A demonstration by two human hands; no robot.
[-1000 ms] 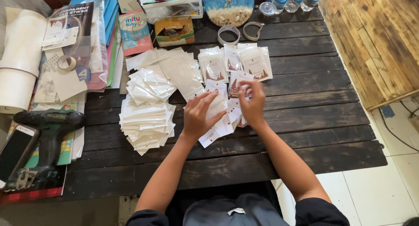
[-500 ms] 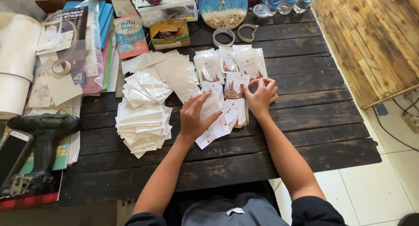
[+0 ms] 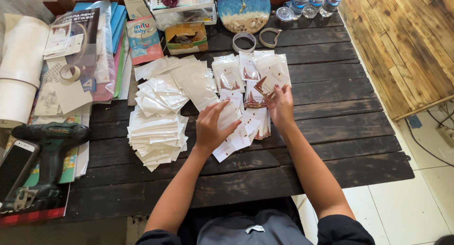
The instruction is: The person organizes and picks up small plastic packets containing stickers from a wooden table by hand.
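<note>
My left hand [image 3: 213, 126] lies flat, fingers spread, on a loose fan of white cards with dark red prints [image 3: 246, 124] in the middle of the dark plank table [image 3: 331, 126]. My right hand [image 3: 280, 102] pinches one printed card [image 3: 265, 85] and holds it tilted just above the fan. Behind it lie a few clear sleeves with cards inside [image 3: 250, 70]. To the left sits a large heap of small white empty sleeves [image 3: 158, 124].
A cordless drill [image 3: 45, 150] and a phone [image 3: 14, 167] lie at the left edge, next to paper rolls [image 3: 19, 70], tape and sticker packs. At the back stand a round blue clock [image 3: 243, 8], water bottles [image 3: 314, 0], a small box and two rings.
My right hand has lifted a printed card from the fan and moved it back toward the filled sleeves. My left hand has stayed pressed on the cards. The view shifted slightly.
</note>
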